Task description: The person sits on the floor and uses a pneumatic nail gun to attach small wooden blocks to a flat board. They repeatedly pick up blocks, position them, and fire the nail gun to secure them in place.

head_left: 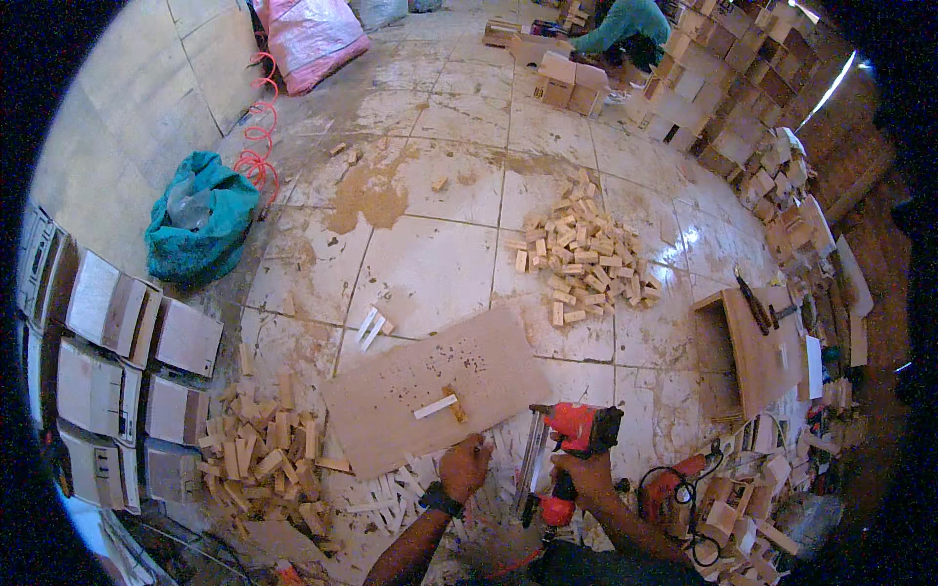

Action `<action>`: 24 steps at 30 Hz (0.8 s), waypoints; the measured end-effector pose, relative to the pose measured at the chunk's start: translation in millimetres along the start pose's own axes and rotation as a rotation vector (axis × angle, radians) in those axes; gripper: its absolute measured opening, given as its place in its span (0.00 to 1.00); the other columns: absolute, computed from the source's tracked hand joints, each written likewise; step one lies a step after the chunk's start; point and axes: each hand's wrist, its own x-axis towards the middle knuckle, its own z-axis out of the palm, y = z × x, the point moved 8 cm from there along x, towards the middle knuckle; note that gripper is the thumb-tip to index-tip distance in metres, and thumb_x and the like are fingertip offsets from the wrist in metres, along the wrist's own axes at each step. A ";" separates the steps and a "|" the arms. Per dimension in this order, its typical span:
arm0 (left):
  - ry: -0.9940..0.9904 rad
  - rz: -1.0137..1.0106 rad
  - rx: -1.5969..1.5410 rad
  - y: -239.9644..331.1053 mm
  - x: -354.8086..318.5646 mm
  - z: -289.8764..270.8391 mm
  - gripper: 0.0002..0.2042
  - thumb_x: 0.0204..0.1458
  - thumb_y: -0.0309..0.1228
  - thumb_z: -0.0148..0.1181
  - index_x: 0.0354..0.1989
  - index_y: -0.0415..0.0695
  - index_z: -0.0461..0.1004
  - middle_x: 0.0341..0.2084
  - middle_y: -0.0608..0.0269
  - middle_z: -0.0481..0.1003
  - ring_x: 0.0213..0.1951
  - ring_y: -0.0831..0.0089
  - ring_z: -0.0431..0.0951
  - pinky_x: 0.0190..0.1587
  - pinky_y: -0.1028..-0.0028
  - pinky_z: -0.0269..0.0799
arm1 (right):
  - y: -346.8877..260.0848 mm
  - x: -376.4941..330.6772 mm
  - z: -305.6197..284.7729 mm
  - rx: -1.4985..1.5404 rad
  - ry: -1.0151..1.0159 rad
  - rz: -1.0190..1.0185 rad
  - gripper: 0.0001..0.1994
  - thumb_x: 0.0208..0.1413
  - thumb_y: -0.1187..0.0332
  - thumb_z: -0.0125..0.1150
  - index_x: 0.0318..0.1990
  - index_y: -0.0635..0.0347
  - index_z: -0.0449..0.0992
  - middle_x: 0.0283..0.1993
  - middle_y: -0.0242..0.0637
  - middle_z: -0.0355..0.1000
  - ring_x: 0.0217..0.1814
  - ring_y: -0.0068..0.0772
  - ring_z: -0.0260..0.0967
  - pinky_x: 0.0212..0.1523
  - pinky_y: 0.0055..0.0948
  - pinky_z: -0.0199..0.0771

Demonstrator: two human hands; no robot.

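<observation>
My right hand (584,474) grips a red and black nail gun (576,430), its long metal magazine slanting down on the left side. My left hand (464,469), with a dark band at the wrist, is at the near edge of a brown board (381,410). Its fingers are curled together; whatever they may hold is hidden. On the board, just beyond this hand, a white strip (435,406) lies beside a small wooden piece (455,402). Dark specks dot the board's far part. More white strips (391,503) are scattered on the floor near my left forearm.
Small wooden blocks are heaped at left (264,444) and far right (586,254). Stacked boxes (98,381) line the left side. A wooden box (757,347) with tools and a red power tool (669,483) are at right. Another person (625,34) crouches far off.
</observation>
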 end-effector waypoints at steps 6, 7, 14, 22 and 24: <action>0.184 -0.001 -0.385 -25.1 2.4 -46.9 0.15 0.54 0.34 0.53 0.48 0.42 0.72 0.22 0.57 0.75 0.23 0.67 0.72 0.29 0.70 0.68 | 10.6 -0.7 2.0 -0.097 -0.012 0.079 0.17 0.43 0.79 0.62 0.43 0.60 0.69 0.24 0.33 0.70 0.21 0.27 0.69 0.21 0.29 0.72; 0.133 -0.082 -0.383 -31.5 7.0 -47.5 0.16 0.54 0.33 0.54 0.49 0.41 0.72 0.21 0.59 0.75 0.23 0.69 0.71 0.28 0.71 0.67 | 10.3 1.4 3.4 -0.127 0.001 0.083 0.19 0.42 0.80 0.61 0.45 0.60 0.70 0.25 0.32 0.70 0.20 0.27 0.69 0.21 0.28 0.72; 0.151 -0.537 -0.805 -63.0 -8.4 -51.0 0.09 0.47 0.31 0.63 0.35 0.42 0.76 0.23 0.68 0.75 0.19 0.83 0.67 0.19 0.81 0.59 | 12.1 4.8 17.3 -0.200 -0.048 0.095 0.20 0.42 0.80 0.61 0.46 0.61 0.70 0.29 0.33 0.71 0.21 0.27 0.68 0.21 0.28 0.71; 0.125 -0.473 -0.868 -61.8 -8.4 -48.3 0.09 0.50 0.31 0.61 0.36 0.40 0.76 0.24 0.66 0.77 0.21 0.82 0.71 0.22 0.81 0.63 | 7.2 4.3 36.0 -0.172 -0.120 0.028 0.16 0.42 0.77 0.62 0.42 0.62 0.69 0.26 0.33 0.71 0.22 0.26 0.69 0.23 0.27 0.71; 0.136 -0.462 -0.714 -63.7 -4.1 -54.1 0.07 0.51 0.29 0.59 0.34 0.38 0.77 0.23 0.64 0.78 0.23 0.80 0.75 0.25 0.81 0.66 | 7.6 5.1 43.1 -0.296 -0.148 0.093 0.20 0.44 0.78 0.62 0.48 0.62 0.70 0.27 0.34 0.71 0.23 0.25 0.69 0.24 0.26 0.72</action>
